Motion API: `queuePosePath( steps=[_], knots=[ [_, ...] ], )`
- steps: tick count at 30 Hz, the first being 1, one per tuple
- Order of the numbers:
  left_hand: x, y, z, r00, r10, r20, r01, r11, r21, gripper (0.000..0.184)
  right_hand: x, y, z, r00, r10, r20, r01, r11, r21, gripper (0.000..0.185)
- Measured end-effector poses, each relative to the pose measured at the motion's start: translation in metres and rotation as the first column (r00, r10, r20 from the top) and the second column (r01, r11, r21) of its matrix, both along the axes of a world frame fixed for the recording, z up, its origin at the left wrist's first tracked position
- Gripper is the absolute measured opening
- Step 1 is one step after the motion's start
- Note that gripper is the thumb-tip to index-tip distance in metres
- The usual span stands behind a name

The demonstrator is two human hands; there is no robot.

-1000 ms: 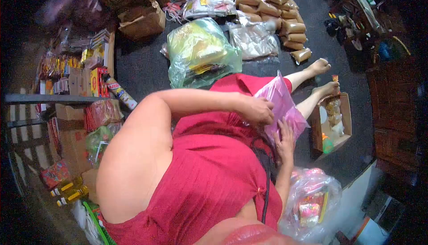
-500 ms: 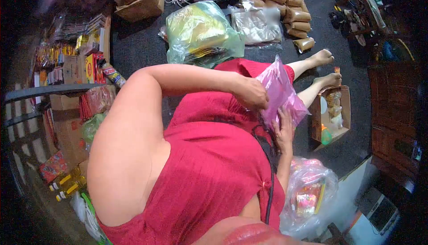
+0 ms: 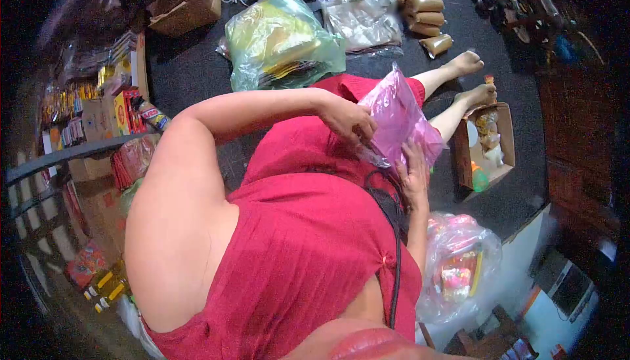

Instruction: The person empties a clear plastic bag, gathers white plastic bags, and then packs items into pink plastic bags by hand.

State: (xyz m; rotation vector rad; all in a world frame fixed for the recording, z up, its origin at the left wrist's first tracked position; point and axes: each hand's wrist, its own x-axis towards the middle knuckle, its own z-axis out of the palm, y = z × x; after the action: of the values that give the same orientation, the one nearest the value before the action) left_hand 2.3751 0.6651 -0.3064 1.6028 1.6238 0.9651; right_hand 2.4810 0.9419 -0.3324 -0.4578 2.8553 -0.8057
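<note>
A shiny pink plastic packet (image 3: 397,114) with a clear outer film lies over my lap, on the red dress (image 3: 315,143). At its near left edge, the curled fingers of my left hand (image 3: 349,120) grip the film. A loose clear strip of it shows just below these fingers. My right hand (image 3: 413,175) rests on the packet's lower right part, its fingers stretched out and lying flat on the pink surface. What is inside the packet cannot be made out.
Beyond my lap lie a green-tinted bag (image 3: 282,42), clear plastic bags (image 3: 364,22) and several brown filled packs (image 3: 420,2). A cardboard tray (image 3: 489,147) stands right of my feet. A clear bag of pink items (image 3: 456,268) sits by my right elbow. Shelved goods (image 3: 85,98) stand left.
The whole view has shifted slightly. My left hand has drawn a little toward the packet's left edge, and a clear strip shows below it. My right hand stays on the packet.
</note>
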Motion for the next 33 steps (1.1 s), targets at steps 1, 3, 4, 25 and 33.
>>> queuePosePath(
  steps=[1,3,4,25,33],
  knots=[
    [0.002,0.001,-0.004,1.0,-0.011,-0.002,0.011,1.0,0.008,0.025,0.0,0.001,-0.001,1.0,-0.002,-0.006,0.002,1.0,-0.009,0.044],
    [0.007,0.007,-0.012,0.992,0.122,0.018,-0.122,0.992,0.031,0.026,-0.004,0.006,-0.002,1.0,-0.013,-0.026,0.012,1.0,-0.014,0.041],
    [0.013,0.009,0.003,0.978,0.164,-0.127,-0.169,0.985,-0.033,0.026,-0.004,0.006,0.002,0.999,-0.014,0.032,0.014,1.0,-0.005,0.042],
    [-0.011,0.024,-0.005,0.561,0.827,0.044,-0.828,0.558,0.055,0.031,-0.053,-0.04,0.053,0.996,-0.005,0.091,0.003,1.0,0.029,0.013],
    [-0.008,0.021,-0.013,0.315,0.858,-0.406,-0.947,0.314,-0.071,0.031,-0.069,-0.065,0.049,0.988,-0.095,0.12,0.09,0.995,0.052,0.028]
  ],
)
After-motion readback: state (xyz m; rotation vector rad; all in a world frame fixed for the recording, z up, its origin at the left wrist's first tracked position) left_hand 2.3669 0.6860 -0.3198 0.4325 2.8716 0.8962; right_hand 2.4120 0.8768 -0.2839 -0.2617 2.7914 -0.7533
